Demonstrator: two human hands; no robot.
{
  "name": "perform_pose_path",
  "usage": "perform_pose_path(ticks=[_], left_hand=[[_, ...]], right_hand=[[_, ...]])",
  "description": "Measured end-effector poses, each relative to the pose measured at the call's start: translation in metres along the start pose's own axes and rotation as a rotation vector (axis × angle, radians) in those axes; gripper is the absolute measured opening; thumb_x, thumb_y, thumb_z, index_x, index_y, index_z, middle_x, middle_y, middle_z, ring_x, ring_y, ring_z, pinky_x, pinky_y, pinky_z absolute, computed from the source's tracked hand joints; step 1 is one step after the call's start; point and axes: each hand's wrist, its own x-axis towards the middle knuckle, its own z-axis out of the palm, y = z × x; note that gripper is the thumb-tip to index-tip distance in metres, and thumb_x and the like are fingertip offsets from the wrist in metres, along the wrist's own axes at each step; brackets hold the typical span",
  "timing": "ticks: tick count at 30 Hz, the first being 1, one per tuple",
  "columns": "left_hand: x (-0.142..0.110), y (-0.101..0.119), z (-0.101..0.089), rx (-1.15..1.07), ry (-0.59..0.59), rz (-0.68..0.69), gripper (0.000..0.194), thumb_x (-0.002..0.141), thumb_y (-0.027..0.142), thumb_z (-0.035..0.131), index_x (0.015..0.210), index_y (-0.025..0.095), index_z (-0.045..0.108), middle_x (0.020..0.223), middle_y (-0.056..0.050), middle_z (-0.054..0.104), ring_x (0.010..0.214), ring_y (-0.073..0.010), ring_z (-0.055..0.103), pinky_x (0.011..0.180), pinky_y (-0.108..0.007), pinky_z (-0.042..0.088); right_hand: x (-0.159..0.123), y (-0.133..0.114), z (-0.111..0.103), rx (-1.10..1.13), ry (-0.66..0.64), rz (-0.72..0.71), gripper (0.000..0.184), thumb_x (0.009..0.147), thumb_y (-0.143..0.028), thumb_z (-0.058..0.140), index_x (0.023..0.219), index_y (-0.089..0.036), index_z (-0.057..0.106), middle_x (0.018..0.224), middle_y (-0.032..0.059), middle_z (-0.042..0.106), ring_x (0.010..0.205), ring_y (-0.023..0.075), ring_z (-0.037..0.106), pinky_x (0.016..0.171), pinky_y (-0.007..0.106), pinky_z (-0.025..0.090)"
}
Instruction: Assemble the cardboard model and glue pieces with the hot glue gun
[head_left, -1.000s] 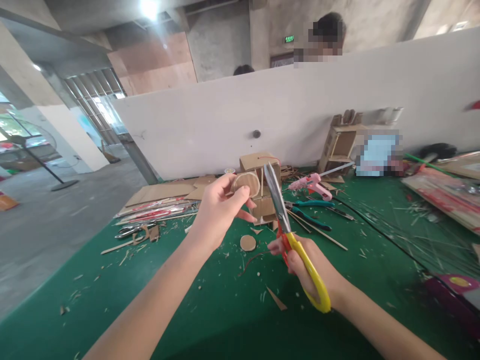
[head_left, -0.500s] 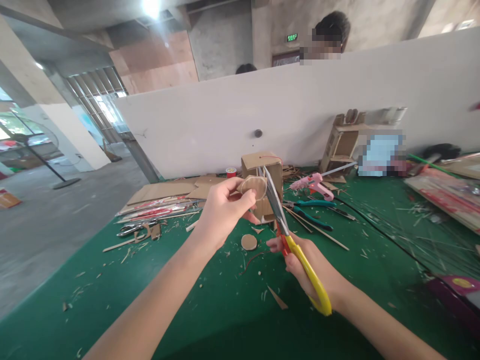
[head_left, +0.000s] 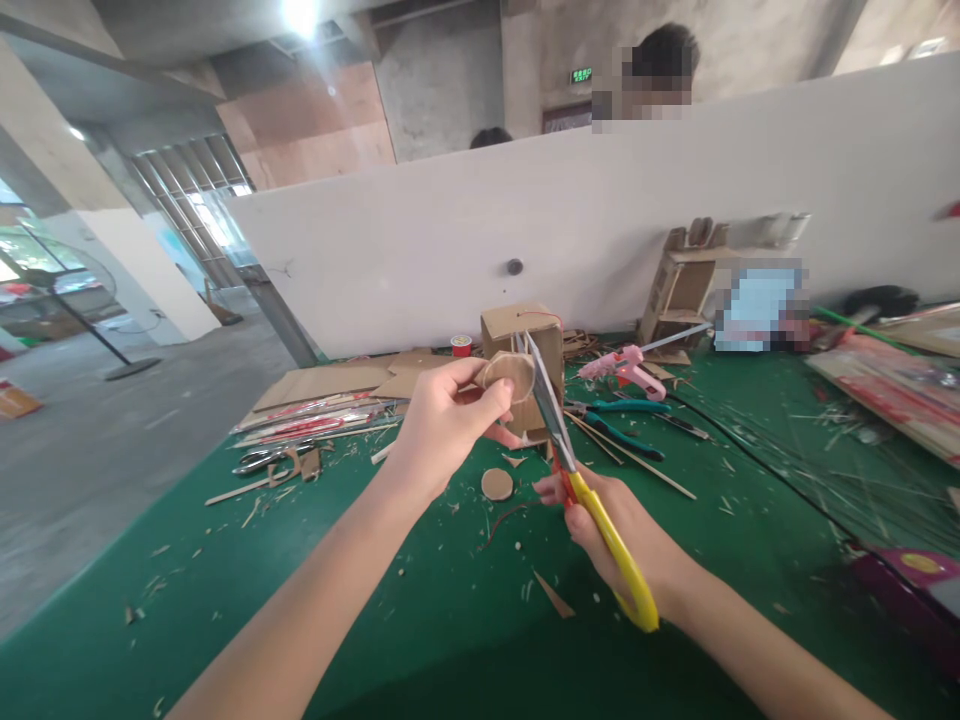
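Note:
My left hand [head_left: 442, 425] pinches a small round cardboard piece [head_left: 510, 374] and holds it up above the green table. My right hand [head_left: 626, 535] grips yellow-handled scissors [head_left: 581, 480], whose blades point up and meet the right edge of the cardboard piece. A second cardboard disc [head_left: 496, 484] lies on the green mat [head_left: 420, 620] just below the two hands. Behind the raised piece stands a small cardboard box model [head_left: 525, 340] with a red wire on top.
Teal-handled pliers [head_left: 622, 425], a pink glue gun [head_left: 626, 368], thin sticks and cardboard scraps lie on the mat. Cardboard sheets [head_left: 330, 382] and metal pliers [head_left: 262, 458] sit at left, a red spool [head_left: 461, 345] behind. A white partition [head_left: 600, 200] runs across; a person stands beyond it.
The cardboard piece moved right against the scissor blades, and the blades have closed in on its edge. The red spool behind came into view as my left hand shifted.

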Motion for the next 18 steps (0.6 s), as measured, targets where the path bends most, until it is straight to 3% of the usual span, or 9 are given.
perform_pose_path(ticks=[6, 9, 14, 18], left_hand=[[0.000, -0.002, -0.001, 0.002, -0.010, -0.007, 0.014, 0.079, 0.029, 0.064, 0.078, 0.015, 0.062, 0.064, 0.001, 0.051, 0.057, -0.0093, 0.055, 0.054, -0.024, 0.060], [0.001, -0.003, -0.001, -0.008, -0.008, -0.018, 0.015, 0.080, 0.029, 0.063, 0.079, 0.014, 0.062, 0.063, 0.002, 0.051, 0.056, -0.0089, 0.056, 0.054, -0.024, 0.060], [0.001, -0.001, -0.001, -0.020, -0.005, 0.006, 0.012, 0.080, 0.027, 0.060, 0.082, 0.015, 0.060, 0.072, 0.000, 0.052, 0.063, -0.0099, 0.057, 0.050, -0.022, 0.059], [0.001, 0.003, 0.000, -0.043, -0.006, -0.035, 0.015, 0.083, 0.027, 0.056, 0.093, 0.015, 0.055, 0.088, -0.005, 0.058, 0.074, -0.0153, 0.065, 0.052, -0.024, 0.061]], right_hand=[[0.003, -0.011, -0.001, -0.232, 0.086, 0.056, 0.050, 0.093, -0.060, 0.022, 0.067, -0.022, 0.042, 0.061, 0.0025, 0.053, 0.049, 0.0146, 0.047, 0.050, 0.028, 0.037], [0.002, -0.015, -0.001, -0.234, 0.132, 0.074, 0.052, 0.092, -0.062, 0.021, 0.062, -0.023, 0.038, 0.053, 0.0005, 0.047, 0.044, 0.0130, 0.042, 0.045, 0.026, 0.031], [0.002, -0.012, -0.005, -0.195, 0.158, 0.043, 0.051, 0.091, -0.060, 0.026, 0.062, -0.022, 0.041, 0.053, 0.0003, 0.048, 0.044, 0.0119, 0.042, 0.045, 0.026, 0.031], [0.002, -0.006, -0.003, -0.097, 0.069, 0.042, 0.048, 0.092, -0.057, 0.029, 0.071, -0.019, 0.051, 0.064, 0.0039, 0.057, 0.050, 0.0138, 0.050, 0.049, 0.027, 0.039]])
